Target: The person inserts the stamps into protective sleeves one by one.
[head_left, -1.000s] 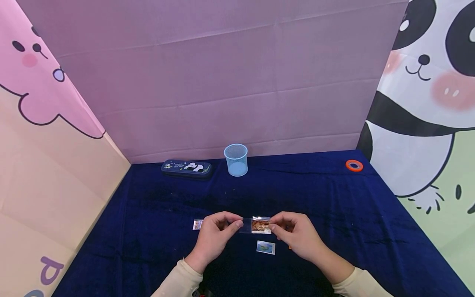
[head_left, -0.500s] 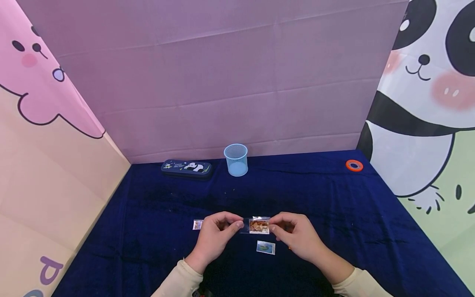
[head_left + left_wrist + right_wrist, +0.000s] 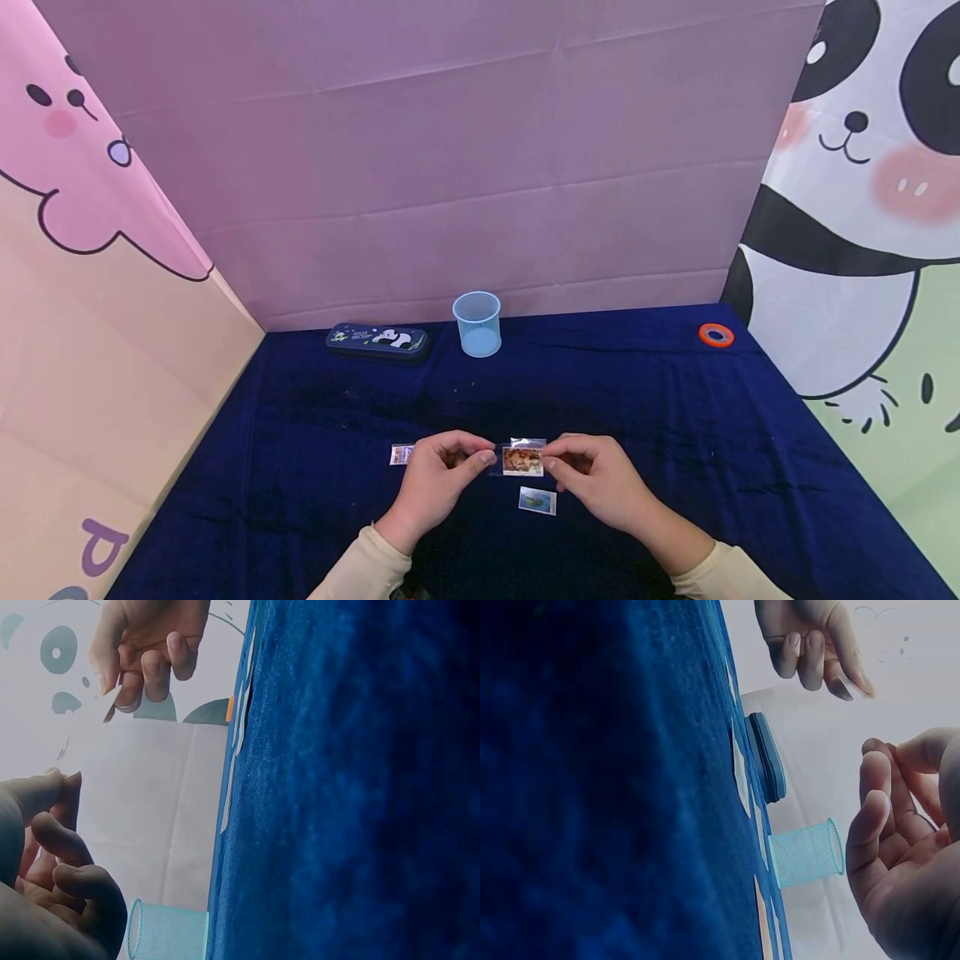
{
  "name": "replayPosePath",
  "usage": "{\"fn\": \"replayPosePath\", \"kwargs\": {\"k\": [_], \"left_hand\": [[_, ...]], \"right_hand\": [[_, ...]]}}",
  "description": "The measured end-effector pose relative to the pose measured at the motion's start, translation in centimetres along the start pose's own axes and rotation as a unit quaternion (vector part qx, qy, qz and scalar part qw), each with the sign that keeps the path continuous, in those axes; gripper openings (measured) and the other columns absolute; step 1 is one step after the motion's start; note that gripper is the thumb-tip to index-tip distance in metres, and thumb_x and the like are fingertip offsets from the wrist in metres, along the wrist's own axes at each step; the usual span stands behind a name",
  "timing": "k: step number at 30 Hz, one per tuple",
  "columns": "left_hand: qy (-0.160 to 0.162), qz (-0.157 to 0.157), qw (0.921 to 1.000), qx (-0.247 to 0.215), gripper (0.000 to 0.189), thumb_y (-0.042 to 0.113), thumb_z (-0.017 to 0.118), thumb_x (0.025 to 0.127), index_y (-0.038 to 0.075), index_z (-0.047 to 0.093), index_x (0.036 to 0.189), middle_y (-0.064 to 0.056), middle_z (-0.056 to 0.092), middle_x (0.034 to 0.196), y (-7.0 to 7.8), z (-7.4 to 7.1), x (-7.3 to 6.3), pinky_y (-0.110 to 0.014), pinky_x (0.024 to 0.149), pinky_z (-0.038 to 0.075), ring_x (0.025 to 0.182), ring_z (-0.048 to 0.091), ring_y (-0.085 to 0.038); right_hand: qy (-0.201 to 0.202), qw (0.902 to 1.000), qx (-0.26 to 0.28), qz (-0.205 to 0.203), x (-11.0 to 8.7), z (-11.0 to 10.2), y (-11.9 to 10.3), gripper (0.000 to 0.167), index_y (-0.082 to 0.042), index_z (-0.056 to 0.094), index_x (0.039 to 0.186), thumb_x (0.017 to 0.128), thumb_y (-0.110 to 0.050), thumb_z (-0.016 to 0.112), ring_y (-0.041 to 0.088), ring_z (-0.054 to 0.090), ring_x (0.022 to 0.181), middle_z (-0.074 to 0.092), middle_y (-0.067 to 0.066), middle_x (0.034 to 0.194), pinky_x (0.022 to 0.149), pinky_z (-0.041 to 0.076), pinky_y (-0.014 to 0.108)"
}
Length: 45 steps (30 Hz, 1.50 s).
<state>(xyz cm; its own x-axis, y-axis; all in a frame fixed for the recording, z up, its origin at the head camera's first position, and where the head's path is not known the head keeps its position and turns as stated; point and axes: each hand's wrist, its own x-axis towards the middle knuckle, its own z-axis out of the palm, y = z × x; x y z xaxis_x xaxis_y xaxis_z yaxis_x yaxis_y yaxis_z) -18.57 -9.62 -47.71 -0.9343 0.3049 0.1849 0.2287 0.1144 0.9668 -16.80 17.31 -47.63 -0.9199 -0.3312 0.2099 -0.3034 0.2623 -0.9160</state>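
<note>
In the head view my left hand pinches the left end of a small clear plastic sleeve between thumb and forefinger. My right hand pinches the right edge of a stamp with a brown picture and white border. The stamp overlaps the sleeve, whose shiny upper edge shows behind it; I cannot tell if it sits inside. Both are held above the cloth. Just below them lies a blue-green stamp. Another small printed stamp is partly hidden behind my left hand.
At the back of the dark blue cloth stand a light blue mesh cup and a navy panda pencil case. An orange tape roll lies far right. Beside the cloth in the left wrist view shows a bit of orange.
The brown stamp has shifted slightly left and down across the clear sleeve. Both hands have dipped a little. A bit of orange under my right hand is now hidden in the head view.
</note>
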Motion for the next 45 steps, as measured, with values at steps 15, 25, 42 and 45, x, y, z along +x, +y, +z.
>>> {"fn": "replayPosePath", "kwargs": {"k": [15, 25, 42, 45], "left_hand": [[-0.01, -0.008, 0.9999, 0.01, 0.01, 0.024, 0.076, 0.098, 0.019, 0.08, 0.105, 0.001, 0.074, 0.097, 0.05, 0.02, 0.01, -0.022, 0.059, 0.042, 0.065, 0.051, -0.009], [-0.017, -0.005, 0.9994, 0.028, 0.009, 0.025, 0.078, 0.096, 0.019, 0.081, 0.102, 0.001, 0.074, 0.091, -0.02, 0.07, 0.06, -0.022, 0.057, 0.041, 0.063, 0.051, -0.008], [-0.03, 0.0, 0.9991, 0.031, 0.006, 0.023, 0.078, 0.096, 0.019, 0.08, 0.1, 0.005, 0.074, 0.087, 0.2, 0.28, -0.21, -0.022, 0.056, 0.042, 0.062, 0.051, -0.007], [-0.031, 0.001, 0.999, 0.033, 0.006, 0.023, 0.079, 0.096, 0.019, 0.08, 0.101, 0.005, 0.074, 0.087, 0.13, 0.33, -0.22, -0.022, 0.055, 0.042, 0.061, 0.051, -0.007]], "right_hand": [[-0.005, 1.0, 0.003, 0.006, -0.06, -0.02, -0.19, 0.011, -0.012, 0.076, 0.109, 0.105, -0.013, 0.066, 0.022, 0.065, 0.07, 0.068, 0.014, 0.095, 0.06, 0.053, 0.029], [-0.005, 0.9998, -0.016, 0.013, -0.1, 0.09, -0.25, 0.01, -0.014, 0.075, 0.105, 0.104, -0.013, 0.066, 0.023, 0.065, 0.068, 0.067, 0.018, 0.09, 0.058, 0.05, 0.028], [-0.016, 0.9997, -0.012, 0.016, -0.22, 0.11, -0.33, 0.006, -0.013, 0.074, 0.102, 0.103, -0.017, 0.069, 0.018, 0.063, 0.069, 0.066, 0.006, 0.088, 0.059, 0.052, 0.029], [-0.015, 0.9997, -0.015, 0.014, -0.23, 0.1, -0.27, 0.006, -0.015, 0.074, 0.101, 0.103, -0.018, 0.069, 0.018, 0.063, 0.068, 0.066, 0.005, 0.086, 0.058, 0.051, 0.028]]}}
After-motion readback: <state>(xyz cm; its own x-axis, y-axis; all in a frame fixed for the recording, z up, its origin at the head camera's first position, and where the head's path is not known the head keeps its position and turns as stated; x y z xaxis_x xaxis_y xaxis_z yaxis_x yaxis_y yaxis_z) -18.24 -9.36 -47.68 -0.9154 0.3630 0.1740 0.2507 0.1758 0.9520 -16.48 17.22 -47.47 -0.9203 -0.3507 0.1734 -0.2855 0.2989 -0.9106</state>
